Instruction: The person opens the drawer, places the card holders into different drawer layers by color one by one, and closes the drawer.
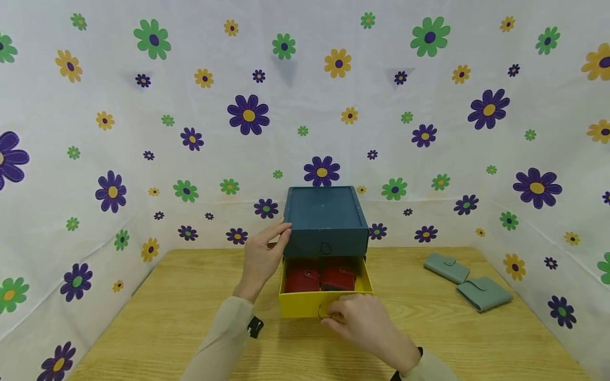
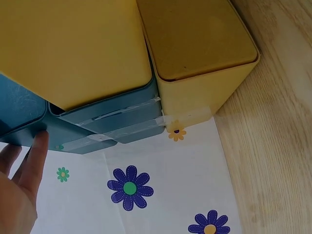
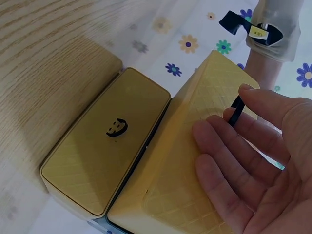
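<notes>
Yellow is the drawer that stands pulled out from under the blue box, on the wooden table near its back edge. The right hand is at the drawer's front, thumb and forefinger pinched on the small dark ring there, the other fingers lying loosely against the yellow face. The left hand steadies the box from its left side, fingers straight and pressed flat to the blue wall, gripping nothing. Inside the drawer lie two red wallets, side by side and touching. Two grey-green wallets rest on the table well off to the right. A floral cloth covers the walls around the table.
</notes>
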Demonstrator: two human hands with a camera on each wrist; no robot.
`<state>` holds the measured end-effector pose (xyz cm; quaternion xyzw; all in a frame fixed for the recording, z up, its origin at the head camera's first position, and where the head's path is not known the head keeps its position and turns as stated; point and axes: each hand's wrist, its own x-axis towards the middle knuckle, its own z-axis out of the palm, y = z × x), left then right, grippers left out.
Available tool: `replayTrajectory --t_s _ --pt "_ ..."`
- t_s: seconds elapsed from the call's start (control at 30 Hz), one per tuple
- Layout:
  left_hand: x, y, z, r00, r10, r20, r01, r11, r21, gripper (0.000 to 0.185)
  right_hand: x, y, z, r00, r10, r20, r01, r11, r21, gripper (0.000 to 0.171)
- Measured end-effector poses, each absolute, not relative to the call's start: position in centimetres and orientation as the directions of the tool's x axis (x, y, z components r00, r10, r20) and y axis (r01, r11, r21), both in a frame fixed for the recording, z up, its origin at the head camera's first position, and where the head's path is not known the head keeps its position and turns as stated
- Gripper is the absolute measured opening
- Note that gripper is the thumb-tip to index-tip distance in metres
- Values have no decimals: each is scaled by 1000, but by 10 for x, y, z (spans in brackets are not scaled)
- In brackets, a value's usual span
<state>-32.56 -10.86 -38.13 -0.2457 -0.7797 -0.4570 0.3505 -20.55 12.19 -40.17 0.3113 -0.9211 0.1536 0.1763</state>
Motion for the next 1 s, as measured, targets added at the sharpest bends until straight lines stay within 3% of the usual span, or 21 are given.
replayTrajectory --t_s 0.47,1.0 --pt "-325 -110 -380 -656 88 749 706 420 570 25 -231 117 -404 -807 -426 408 -550 795 -256 18" --pt "-323 -110 -381 -659 96 746 704 427 567 27 -257 113 -411 -805 -370 464 -526 806 -270 16"
